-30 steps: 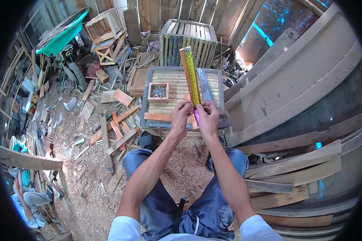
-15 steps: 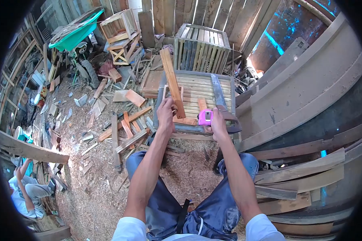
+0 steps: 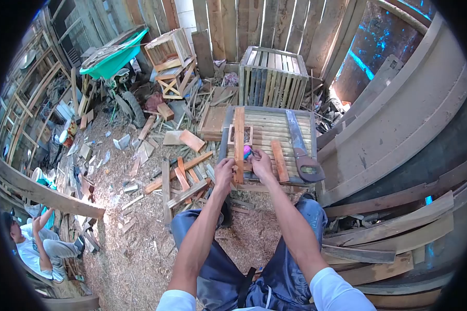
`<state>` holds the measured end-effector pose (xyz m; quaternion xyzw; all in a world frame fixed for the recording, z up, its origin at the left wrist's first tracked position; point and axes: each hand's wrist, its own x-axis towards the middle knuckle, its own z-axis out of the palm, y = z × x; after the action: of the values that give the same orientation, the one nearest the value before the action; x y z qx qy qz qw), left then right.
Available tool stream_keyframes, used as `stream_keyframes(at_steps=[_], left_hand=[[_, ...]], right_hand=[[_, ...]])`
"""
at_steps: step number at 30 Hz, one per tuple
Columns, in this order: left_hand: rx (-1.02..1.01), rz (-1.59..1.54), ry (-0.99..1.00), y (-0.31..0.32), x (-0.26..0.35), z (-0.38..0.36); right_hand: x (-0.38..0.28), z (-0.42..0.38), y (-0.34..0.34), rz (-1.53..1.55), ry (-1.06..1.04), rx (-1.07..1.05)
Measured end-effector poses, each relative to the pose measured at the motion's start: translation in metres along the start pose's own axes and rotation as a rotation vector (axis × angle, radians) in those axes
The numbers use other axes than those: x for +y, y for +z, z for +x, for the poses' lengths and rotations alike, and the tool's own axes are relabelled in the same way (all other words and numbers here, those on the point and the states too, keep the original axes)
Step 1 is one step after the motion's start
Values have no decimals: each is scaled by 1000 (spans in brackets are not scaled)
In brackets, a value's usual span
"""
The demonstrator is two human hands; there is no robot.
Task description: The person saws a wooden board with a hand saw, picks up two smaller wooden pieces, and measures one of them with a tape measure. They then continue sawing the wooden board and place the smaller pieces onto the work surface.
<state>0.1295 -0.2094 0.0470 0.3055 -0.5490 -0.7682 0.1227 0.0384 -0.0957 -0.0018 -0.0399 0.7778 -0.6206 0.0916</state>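
Note:
My left hand (image 3: 224, 173) is closed on the lower end of a long wooden strip (image 3: 239, 140), which points away from me above the slatted table (image 3: 264, 116). Close beside the strip, my right hand (image 3: 261, 163) is closed round the pink tape measure (image 3: 247, 151), partly hidden by the fingers. A shorter wooden piece (image 3: 279, 160) lies on the slats right of my right hand. Farther right rests a handsaw (image 3: 296, 136), its handle toward me. Behind the strip sits a small wooden frame (image 3: 248, 135).
A slatted crate (image 3: 272, 78) stands behind the table. Wood offcuts (image 3: 192, 140) litter the ground at left, near a green wheelbarrow (image 3: 114, 54). A person (image 3: 36, 249) sits at the lower left. Curved boards (image 3: 389, 223) are stacked at right.
The strip has swung from a slant to nearly straight ahead. My right hand has brought the tape measure left against it, uncovering the shorter piece and the saw handle. The view has shifted.

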Motion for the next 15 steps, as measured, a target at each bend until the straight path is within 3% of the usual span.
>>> stream_keyframes(at_steps=[1,5,8,11,14,15], left_hand=[[-27,-8,-3,3,2,-1],[-259,145,73,14,2,5],[-367,114,87,32,9,-3],[-398,130,76,49,9,-9],[-417,135,83,65,-2,-7],[-432,125,87,70,-4,-9]], right_hand=[[-10,-4,-4,-226,-81,85],[-10,5,-64,-398,-195,330],[-19,-11,-117,-888,-76,334],[10,-28,-148,-1075,-161,310],[15,-42,-175,-1245,-411,129],[14,-43,-178,-1289,-396,123]])
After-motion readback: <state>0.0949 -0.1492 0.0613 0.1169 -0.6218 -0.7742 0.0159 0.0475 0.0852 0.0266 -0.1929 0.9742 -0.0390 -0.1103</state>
